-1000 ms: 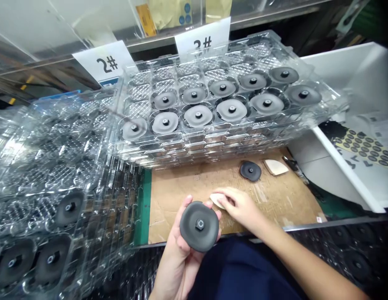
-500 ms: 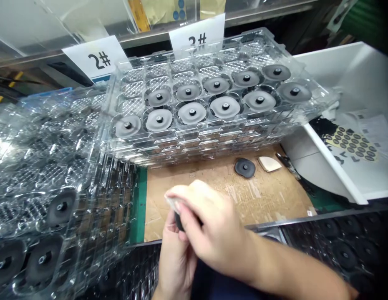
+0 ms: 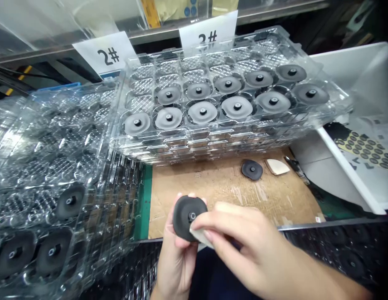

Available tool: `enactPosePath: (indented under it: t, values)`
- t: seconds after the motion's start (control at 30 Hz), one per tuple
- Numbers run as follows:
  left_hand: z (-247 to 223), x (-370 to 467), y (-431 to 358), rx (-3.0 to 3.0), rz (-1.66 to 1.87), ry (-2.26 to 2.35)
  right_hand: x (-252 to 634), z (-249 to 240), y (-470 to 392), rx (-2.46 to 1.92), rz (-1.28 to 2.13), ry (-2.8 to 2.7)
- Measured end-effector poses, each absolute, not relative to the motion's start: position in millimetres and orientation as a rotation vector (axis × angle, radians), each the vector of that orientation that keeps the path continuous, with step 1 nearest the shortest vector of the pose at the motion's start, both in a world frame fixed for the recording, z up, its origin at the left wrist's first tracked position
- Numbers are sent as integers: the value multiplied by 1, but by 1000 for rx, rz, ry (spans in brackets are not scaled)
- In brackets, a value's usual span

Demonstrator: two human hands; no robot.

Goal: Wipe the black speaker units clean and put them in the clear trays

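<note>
At the lower centre, my left hand (image 3: 177, 258) holds a dark rounded disc (image 3: 184, 216) with a small central post, its face turned up. My right hand (image 3: 244, 239) pinches a whitish cloth (image 3: 202, 236) between thumb and fingers, against the disc's lower right part near the post. Another dark disc (image 3: 252, 169) lies on the brown cardboard (image 3: 209, 183), beside a cream-coloured wedge-shaped pad (image 3: 277, 166). Behind them, a stack of clear trays (image 3: 194, 143) carries several grey discs in its two front rows.
More clear trays (image 3: 97, 183) with dark discs are stacked at the left. A white bin (image 3: 353, 171) with sticker sheets stands at the right. Paper signs (image 3: 106, 54) hang from the shelf edge. Dark trays of discs lie at the lower right.
My right hand has moved right and off most of the disc, which now shows face up in my left hand. The view has shifted slightly.
</note>
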State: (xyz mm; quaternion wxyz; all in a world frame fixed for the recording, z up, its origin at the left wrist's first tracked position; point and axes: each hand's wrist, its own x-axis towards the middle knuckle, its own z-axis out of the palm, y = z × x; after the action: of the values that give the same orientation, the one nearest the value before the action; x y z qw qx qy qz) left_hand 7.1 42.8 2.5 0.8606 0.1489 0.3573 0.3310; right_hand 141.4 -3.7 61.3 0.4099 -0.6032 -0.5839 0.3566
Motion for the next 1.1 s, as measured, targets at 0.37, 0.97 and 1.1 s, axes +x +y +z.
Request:
enactPosePath:
  t: [0.37, 0.97, 1.1]
  values:
    - [6, 1, 47, 325, 525, 746, 149, 64, -8, -1737, 513, -1647]
    - [11, -10, 40, 164, 428, 549, 171, -45, -29, -1872, 722, -1271]
    - [8, -2, 32, 229, 443, 636, 167, 22, -17, -1642, 495, -1390]
